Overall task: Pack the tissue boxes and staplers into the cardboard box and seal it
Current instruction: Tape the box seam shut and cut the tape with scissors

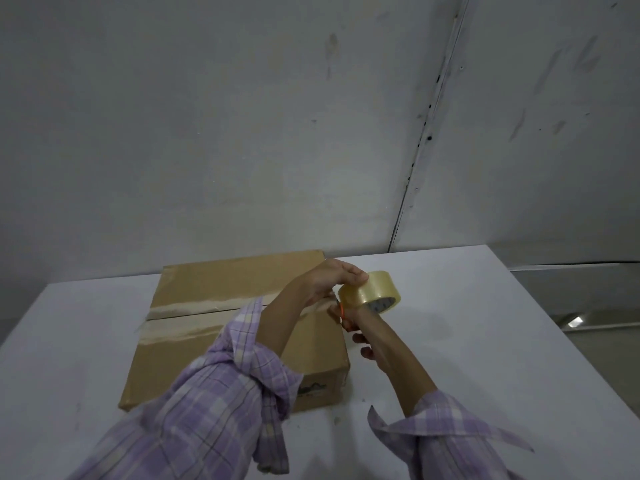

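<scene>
I see a closed cardboard box (194, 299) lying flat on a white worktop (485, 341), towards its far left side, close to the wall. The box is brown corrugated card, wide and shallow, with its top flaps folded shut. A strip of clear tape (194, 306) runs along the seam where the flaps meet; it looks pale and slightly wrinkled against the card. A small dark printed mark shows on the box's near side wall, partly hidden by my sleeve.

At the box's right edge, my left hand (332, 278) is raised just above the box top, fingers curled round the rim of a roll of clear packing tape (369, 292). The roll is a thick glossy ring, yellowish and see-through, with a dark printed core visible inside. A short stretch of tape leads from the roll down to the box top.

My right hand (360, 336) is just below the roll, beside the box's right wall, fingers curled round something with an orange part (343, 315). It is mostly hidden, and I cannot tell what it is.

Both forearms are bare, with the sleeves (225, 393) of a lilac and white checked shirt rolled back in soft bunched folds.

Behind the worktop stands a plain grey wall (242, 133), scuffed and marked, with a vertical joint (426, 133) running down it on the right.
</scene>
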